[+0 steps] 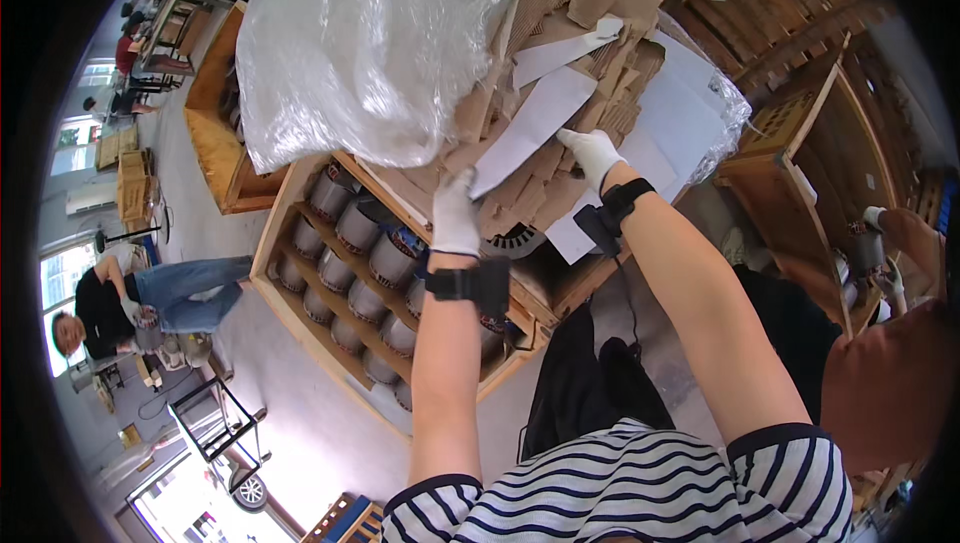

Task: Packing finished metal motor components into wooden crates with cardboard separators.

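Note:
A long white strip (535, 128), paper or thin card, slants across a heap of torn brown corrugated cardboard (600, 93). My left hand (456, 215), white-gloved with a black band at the wrist, grips the strip's lower end, its fingers partly hidden. At the strip's right edge, the gloved fingers of my right hand (594, 156) are pinched together on it. Under the cardboard, in the open wooden crate (540, 318), part of a dark slotted ring (515, 241) shows. Left of my left forearm, several silver metal cylinders (363, 298) stand in rows between wooden slats.
Crumpled clear plastic wrap (360, 63) covers the far left of the load. A second wooden crate (800, 163) stands at right, where a co-worker's gloved hands handle a cylinder. Another person (110, 303) holds a cylinder at far left. A black-framed stand (215, 421) is lower left.

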Demonstrator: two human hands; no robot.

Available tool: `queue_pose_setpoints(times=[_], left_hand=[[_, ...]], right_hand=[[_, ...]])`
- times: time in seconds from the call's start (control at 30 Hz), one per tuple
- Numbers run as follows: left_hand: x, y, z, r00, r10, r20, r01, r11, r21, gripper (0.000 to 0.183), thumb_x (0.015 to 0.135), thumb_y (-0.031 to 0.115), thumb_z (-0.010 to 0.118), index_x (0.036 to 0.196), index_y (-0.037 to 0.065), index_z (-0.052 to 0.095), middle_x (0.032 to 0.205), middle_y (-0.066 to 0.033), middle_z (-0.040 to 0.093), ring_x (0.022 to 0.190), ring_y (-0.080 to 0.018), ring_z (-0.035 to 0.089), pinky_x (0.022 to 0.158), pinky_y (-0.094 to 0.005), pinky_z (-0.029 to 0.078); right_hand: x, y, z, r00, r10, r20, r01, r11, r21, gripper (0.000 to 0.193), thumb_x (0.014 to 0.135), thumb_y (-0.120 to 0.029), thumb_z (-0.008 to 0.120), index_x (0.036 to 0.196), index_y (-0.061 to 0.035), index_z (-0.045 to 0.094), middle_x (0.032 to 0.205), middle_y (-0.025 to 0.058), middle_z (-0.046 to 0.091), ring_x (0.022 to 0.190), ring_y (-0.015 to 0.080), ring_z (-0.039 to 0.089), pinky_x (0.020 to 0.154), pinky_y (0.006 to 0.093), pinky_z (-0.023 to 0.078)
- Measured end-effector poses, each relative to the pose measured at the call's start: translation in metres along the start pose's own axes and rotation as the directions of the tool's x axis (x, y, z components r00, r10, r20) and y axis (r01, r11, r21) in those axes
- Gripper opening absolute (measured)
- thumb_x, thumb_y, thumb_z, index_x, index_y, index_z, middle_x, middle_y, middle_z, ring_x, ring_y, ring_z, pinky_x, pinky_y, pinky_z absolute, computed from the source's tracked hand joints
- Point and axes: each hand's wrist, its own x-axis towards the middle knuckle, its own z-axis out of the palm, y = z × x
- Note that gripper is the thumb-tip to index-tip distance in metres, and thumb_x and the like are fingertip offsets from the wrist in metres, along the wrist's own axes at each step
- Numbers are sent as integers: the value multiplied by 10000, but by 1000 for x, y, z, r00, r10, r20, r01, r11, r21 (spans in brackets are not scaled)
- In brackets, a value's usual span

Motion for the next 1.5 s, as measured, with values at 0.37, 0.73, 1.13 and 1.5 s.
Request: queue_pose_setpoints(times=[0.37,0.73,1.13,1.5], left_hand=[[8,11,-6,902,256,-349,-158,945,286,218,799,146,623,887,-54,619,781,-115,609,645,-197,572,543,-311,459],[49,-6,-66,967,130,-220,-41,929,367,276,791,158,617,931,-80,620,857,-118,628,745,-206,564,694,-326,455],[-131,-160,42,801,-524,288,557,830,-39,417,876,347,576,1147,34,522,1001,-79,636,857,-234,612,723,-331,504],[-220,-159,61,900,-160,406,212,973,-88,302,832,38,608,1125,12,541,1072,-73,600,999,-180,568,865,-319,475]], right_hand=[[-69,38,-31,932,-328,-152,361,869,339,261,797,-111,580,1004,49,581,874,73,627,746,197,589,635,329,481],[-242,148,-249,983,-69,-172,133,909,396,345,854,-51,534,1187,34,508,1129,103,594,993,217,599,866,341,483],[-296,150,-232,961,-162,-225,236,903,358,368,818,-123,596,1156,7,534,1045,43,615,963,157,577,822,290,457],[-354,190,-339,653,-483,-583,-140,680,-720,786,714,-266,690,1352,-2,314,1288,245,442,1153,342,483,952,351,397]])
